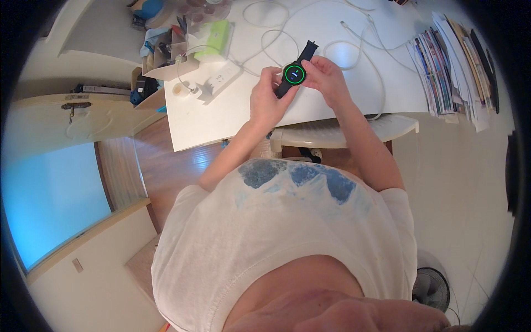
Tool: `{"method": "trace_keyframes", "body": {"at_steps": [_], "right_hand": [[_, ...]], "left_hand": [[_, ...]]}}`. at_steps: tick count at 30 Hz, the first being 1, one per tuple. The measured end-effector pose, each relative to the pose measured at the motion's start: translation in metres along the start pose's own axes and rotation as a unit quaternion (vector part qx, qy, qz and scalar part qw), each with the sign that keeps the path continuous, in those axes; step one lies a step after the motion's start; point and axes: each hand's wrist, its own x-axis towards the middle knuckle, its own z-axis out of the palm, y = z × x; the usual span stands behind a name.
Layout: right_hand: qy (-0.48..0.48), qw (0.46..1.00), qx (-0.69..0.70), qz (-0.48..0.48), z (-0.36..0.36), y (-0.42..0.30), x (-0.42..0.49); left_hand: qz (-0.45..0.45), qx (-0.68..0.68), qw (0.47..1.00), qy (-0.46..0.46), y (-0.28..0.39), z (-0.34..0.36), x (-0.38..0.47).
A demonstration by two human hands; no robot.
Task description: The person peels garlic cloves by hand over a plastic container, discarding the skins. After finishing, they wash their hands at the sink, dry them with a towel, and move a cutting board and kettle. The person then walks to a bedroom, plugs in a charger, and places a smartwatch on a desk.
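Observation:
A black smartwatch [294,74] with a round face and an open strap is held between both hands above the white table [186,124]. A green ring is lit on its screen. My left hand [267,95] grips the lower strap and the left edge of the case, thumb below the face. My right hand [327,79] pinches the right side of the case near the upper strap, which points up and away with its buckle end free. White cables [286,31] lie looped on the table behind the watch.
At the left stand a white power strip [224,81] with a plugged-in adapter, a roll of tape [181,89], a green tissue pack [213,39] and an organizer box [170,68]. Books and papers [439,74] stand at the right. A plastic chair [344,133] is against the table's front edge.

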Motion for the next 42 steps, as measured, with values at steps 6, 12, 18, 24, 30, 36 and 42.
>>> {"method": "trace_keyframes", "body": {"at_steps": [6,12,18,24,30,36,42], "right_hand": [[0.023,0.999,-0.037,-0.002,-0.004,0.000,0.001],[0.014,0.998,-0.066,0.013,-0.008,0.002,0.004],[0.023,0.996,-0.084,0.002,-0.008,0.005,0.005],[0.019,0.996,-0.090,-0.012,-0.010,0.005,0.008],[0.013,0.995,-0.101,-0.015,-0.010,0.005,0.007],[0.015,0.994,-0.106,-0.020,-0.008,0.002,0.006],[-0.035,0.990,-0.133,-0.002,-0.007,-0.003,0.004]], "left_hand": [[-0.025,-0.078,0.996,-0.018,-0.001,0.007,-0.004],[-0.034,-0.112,0.993,-0.026,-0.006,0.009,-0.006],[-0.041,-0.114,0.992,-0.037,-0.006,0.009,-0.008],[-0.034,-0.112,0.993,-0.032,-0.007,0.011,-0.009],[-0.018,-0.121,0.992,-0.023,-0.012,0.014,-0.011],[-0.100,-0.210,0.971,-0.047,-0.021,0.016,-0.013],[-0.235,-0.376,0.893,-0.080,-0.030,0.005,-0.008]]}}
